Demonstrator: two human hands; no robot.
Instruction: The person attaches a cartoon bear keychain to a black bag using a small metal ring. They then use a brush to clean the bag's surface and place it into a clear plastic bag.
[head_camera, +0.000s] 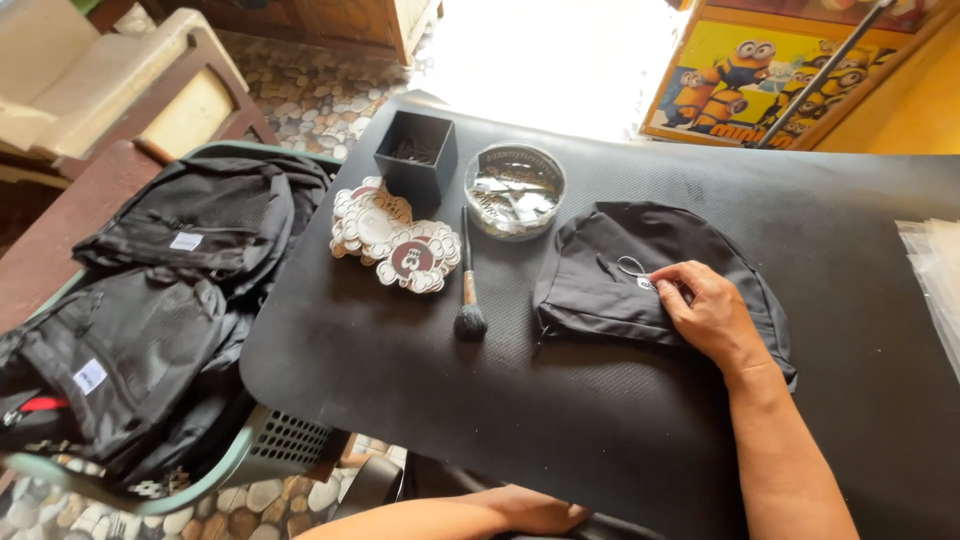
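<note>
Head view: right hand (708, 312) rests on a black cloth bag (610, 280) lying mid-worktop (450, 400), fingertips pinching a small tag beside its metal ring (631, 265). Left hand (535, 512) sits at the near edge, grip unclear. Bag looks soft, light, limp; best gripped at its edge.

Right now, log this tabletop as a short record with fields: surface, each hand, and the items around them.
surface: black textured mat covering the table
right hand: right hand rests on a folded black fabric bag, fingertips at its small zip pull
left hand: left hand lies at the near table edge, holding nothing that shows
beside the bag: black-bristled brush with wooden handle
behind: round clear dish of small metal pieces; square black box; stack of cloud-shaped card tags
left of the table: green plastic basket of black bags
</note>
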